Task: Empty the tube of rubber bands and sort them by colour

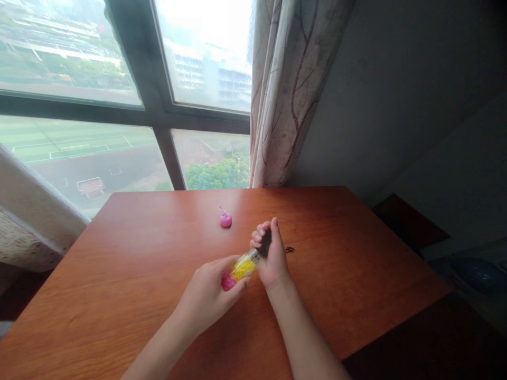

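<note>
My left hand (213,285) is wrapped round a small clear bottle (242,267) with yellow and pink contents. The bottle is tilted, its neck pointing up and to the right. My right hand (273,258) is closed round a black top (264,244) at the neck end, thumb pointing up. A silvery band shows between the black part and the clear body. The fingers hide part of both, and I cannot tell whether the top is fixed to the bottle. Beyond the hands, a pink lid (225,219) with a thin loop rests on the table.
The brown wooden table (158,232) reaches to the window (158,113). A small dark item (290,249) lies just right of my right hand, too small to name. A patterned curtain (285,95) hangs behind the table, and another curtain (35,211) is at the left.
</note>
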`<state>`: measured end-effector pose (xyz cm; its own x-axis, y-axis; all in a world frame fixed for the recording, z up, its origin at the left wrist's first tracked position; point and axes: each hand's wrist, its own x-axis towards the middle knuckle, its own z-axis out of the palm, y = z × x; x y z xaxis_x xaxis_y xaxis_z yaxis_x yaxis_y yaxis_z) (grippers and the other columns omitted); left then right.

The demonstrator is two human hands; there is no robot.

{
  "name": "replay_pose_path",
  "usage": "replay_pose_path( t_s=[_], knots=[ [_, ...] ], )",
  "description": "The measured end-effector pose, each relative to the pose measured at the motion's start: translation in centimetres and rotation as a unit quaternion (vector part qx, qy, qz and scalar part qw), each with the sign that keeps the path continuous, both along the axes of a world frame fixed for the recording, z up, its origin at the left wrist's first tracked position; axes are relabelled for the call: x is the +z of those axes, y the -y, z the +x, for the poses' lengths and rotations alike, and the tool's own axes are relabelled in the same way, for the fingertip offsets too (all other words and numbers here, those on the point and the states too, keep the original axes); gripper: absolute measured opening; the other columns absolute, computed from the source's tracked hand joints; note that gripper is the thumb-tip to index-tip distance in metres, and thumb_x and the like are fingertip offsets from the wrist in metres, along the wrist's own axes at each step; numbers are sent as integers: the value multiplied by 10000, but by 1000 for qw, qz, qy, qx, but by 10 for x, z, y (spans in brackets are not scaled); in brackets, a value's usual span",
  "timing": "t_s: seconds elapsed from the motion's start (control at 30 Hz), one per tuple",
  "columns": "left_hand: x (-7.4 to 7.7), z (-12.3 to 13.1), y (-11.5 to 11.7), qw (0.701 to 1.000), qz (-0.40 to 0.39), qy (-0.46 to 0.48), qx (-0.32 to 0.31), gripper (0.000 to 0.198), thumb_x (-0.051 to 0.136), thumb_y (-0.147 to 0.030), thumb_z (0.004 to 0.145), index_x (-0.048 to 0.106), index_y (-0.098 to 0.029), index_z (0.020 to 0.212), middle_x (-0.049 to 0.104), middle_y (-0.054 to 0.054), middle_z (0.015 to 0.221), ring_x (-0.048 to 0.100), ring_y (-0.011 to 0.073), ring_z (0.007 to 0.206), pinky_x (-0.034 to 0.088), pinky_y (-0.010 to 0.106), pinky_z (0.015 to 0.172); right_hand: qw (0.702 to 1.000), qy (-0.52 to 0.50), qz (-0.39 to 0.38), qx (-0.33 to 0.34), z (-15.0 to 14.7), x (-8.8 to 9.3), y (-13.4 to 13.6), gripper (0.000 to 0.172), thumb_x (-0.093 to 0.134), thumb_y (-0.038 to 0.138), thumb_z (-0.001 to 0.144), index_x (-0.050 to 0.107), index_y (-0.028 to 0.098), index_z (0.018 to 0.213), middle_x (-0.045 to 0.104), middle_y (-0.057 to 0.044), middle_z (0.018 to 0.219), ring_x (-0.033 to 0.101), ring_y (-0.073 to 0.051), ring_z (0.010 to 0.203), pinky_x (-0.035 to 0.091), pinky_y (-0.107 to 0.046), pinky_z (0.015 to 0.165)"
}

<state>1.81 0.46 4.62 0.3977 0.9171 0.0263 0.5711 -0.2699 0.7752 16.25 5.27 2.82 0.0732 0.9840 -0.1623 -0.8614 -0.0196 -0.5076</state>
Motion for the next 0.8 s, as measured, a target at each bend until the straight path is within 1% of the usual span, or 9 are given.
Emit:
replay_pose_path(
  t_s=[0.17, 0.27, 0.43, 0.5, 0.6, 0.67, 0.73, 0.8],
  knots=[
    [0, 1, 0, 1000, -2, -4, 11, 150, 558, -300, 850, 658, -191, 878, 688, 1, 781, 630, 182, 749, 458, 242, 751, 999, -40, 18, 26, 1, 2, 3, 299, 729, 440, 754, 592, 185, 678, 496, 52, 617, 463, -64, 539, 367, -155, 486],
    [0, 1, 0, 1000, -3, -6, 12, 172, 551, -318, 859, 659, -186, 880, 692, 5, 787, 631, 182, 742, 457, 240, 735, 998, -49, 18, 34, 2, 1, 4, 267, 682, 426, 764, 596, 187, 684, 498, 43, 620, 470, -76, 551, 371, -166, 495],
    [0, 2, 0, 1000, -3, -6, 16, 189, 549, -329, 863, 669, -190, 906, 719, 14, 832, 641, 186, 747, 460, 241, 725, 998, -47, 1, 33, 0, -1, 3, 125, 668, 293, 759, 597, 196, 726, 476, 59, 597, 452, -69, 530, 374, -152, 488],
    [-1, 1, 0, 1000, 0, -5, 12, 188, 547, -322, 864, 672, -193, 919, 719, 16, 836, 646, 189, 761, 464, 242, 735, 998, -46, -4, 30, 0, -2, 1, 102, 681, 260, 760, 603, 195, 746, 470, 69, 593, 435, -58, 511, 366, -138, 472],
    [-1, 0, -1, 1000, 8, -3, -4, 200, 550, -291, 851, 684, -201, 968, 730, 26, 880, 657, 199, 799, 471, 251, 766, 1000, -22, -10, 16, 1, -2, 0, 138, 709, 289, 778, 609, 193, 776, 476, 77, 604, 409, -42, 481, 334, -122, 431],
    [-1, -3, -2, 1000, 12, 4, -17, 257, 559, -269, 832, 689, -209, 1044, 741, 37, 940, 665, 210, 843, 475, 259, 790, 1000, 4, -7, 14, 2, -2, -1, 195, 737, 331, 775, 605, 187, 777, 481, 80, 609, 392, -33, 463, 307, -116, 406],
    [0, -6, -3, 999, 12, 8, -33, 312, 570, -257, 812, 687, -218, 1099, 747, 41, 973, 671, 215, 862, 477, 260, 793, 999, 31, -1, 33, 2, -2, -1, 264, 768, 376, 757, 593, 180, 757, 480, 82, 599, 381, -26, 449, 288, -112, 393],
    [1, -8, -4, 999, 11, 2, -45, 316, 578, -254, 803, 691, -224, 1097, 751, 38, 978, 676, 214, 859, 477, 257, 783, 997, 65, 7, 52, 1, -3, 0, 324, 786, 419, 741, 574, 175, 728, 482, 80, 586, 384, -24, 441, 281, -111, 388]
  ],
)
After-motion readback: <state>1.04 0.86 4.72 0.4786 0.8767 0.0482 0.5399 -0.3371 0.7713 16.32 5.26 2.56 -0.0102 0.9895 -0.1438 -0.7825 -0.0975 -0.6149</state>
